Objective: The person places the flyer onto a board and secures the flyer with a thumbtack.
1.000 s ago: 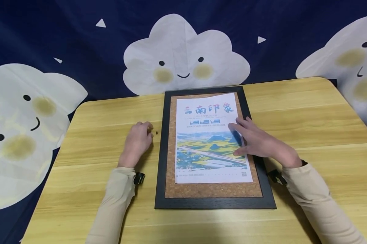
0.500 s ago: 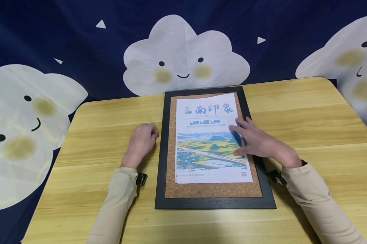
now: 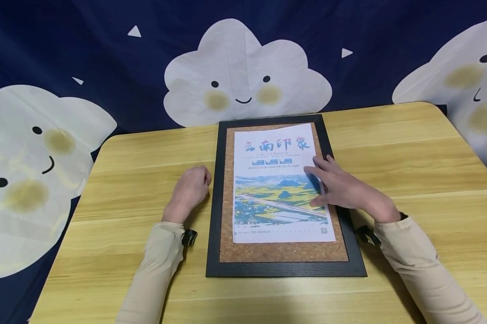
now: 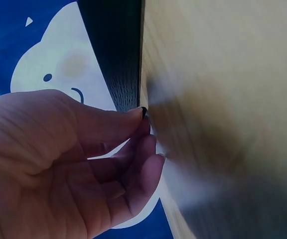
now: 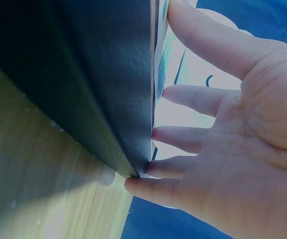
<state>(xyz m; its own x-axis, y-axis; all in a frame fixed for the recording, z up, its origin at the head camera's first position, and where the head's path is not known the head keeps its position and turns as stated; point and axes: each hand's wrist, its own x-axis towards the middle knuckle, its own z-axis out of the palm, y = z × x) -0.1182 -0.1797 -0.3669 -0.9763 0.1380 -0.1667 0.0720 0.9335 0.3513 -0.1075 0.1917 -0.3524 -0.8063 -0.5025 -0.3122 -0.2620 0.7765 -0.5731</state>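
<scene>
A printed poster (image 3: 281, 198) with a landscape picture lies on a cork board (image 3: 284, 253) in a black frame (image 3: 286, 270). My left hand (image 3: 188, 191) is just left of the frame, fingers curled in. In the left wrist view, its thumb and index finger pinch a small black piece (image 4: 144, 112), mostly covered and too small to make out its kind. With fingers spread, my right hand (image 3: 342, 184) rests over the poster's right edge and the frame's right side. The right wrist view shows those fingertips (image 5: 163, 134) along the frame and the paper.
The framed board lies flat on a light wooden table (image 3: 118, 193) with its top end near the table's far edge. Behind hangs a dark blue cloth (image 3: 118, 63) printed with smiling clouds. A black band (image 3: 189, 237) sits at the left wrist.
A small dark piece lay on the table left of the frame; my left hand has moved slightly right over it and closed its fingers on it. My right hand stays still.
</scene>
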